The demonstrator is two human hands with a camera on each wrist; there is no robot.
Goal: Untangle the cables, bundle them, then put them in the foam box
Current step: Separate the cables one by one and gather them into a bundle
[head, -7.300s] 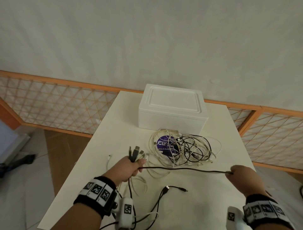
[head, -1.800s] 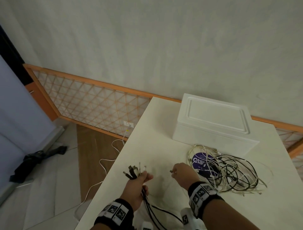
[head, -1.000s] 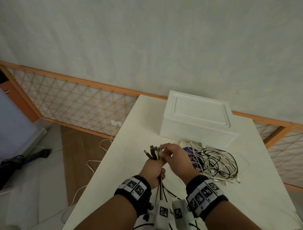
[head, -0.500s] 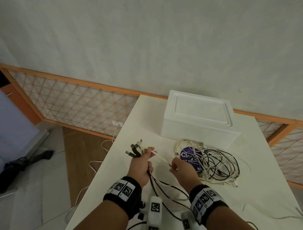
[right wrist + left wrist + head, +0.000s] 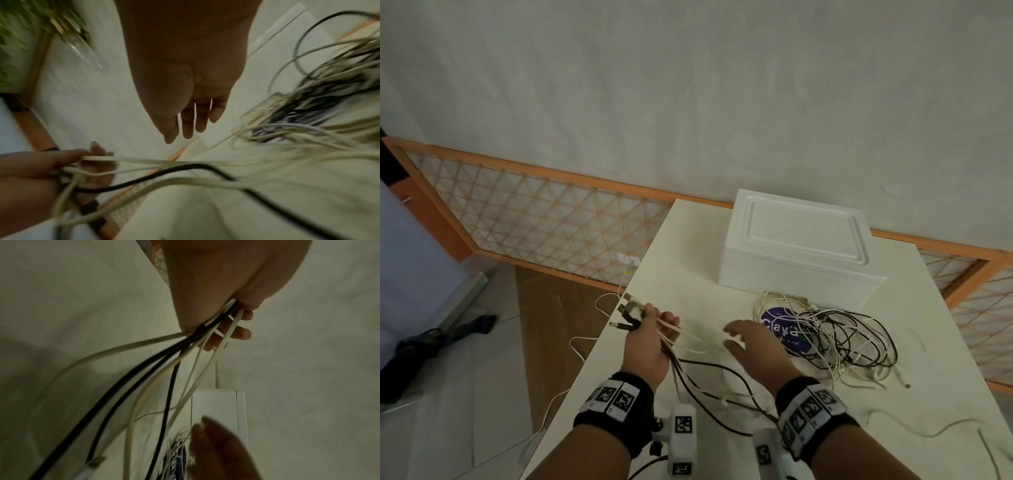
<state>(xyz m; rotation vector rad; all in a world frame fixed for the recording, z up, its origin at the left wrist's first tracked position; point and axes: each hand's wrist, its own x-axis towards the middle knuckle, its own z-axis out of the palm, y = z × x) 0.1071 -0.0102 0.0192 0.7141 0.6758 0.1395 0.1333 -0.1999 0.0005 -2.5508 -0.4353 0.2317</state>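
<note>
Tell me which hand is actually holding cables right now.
The left hand: its fingers grip a bunch of black and white cables near their plugs. The right hand hangs open beside the tangled pile, holding nothing.

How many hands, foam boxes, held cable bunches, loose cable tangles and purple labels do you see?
Hands: 2 (left hand, right hand)
Foam box: 1
Held cable bunch: 1
Loose cable tangle: 1
Purple label: 1
Total: 6
</note>
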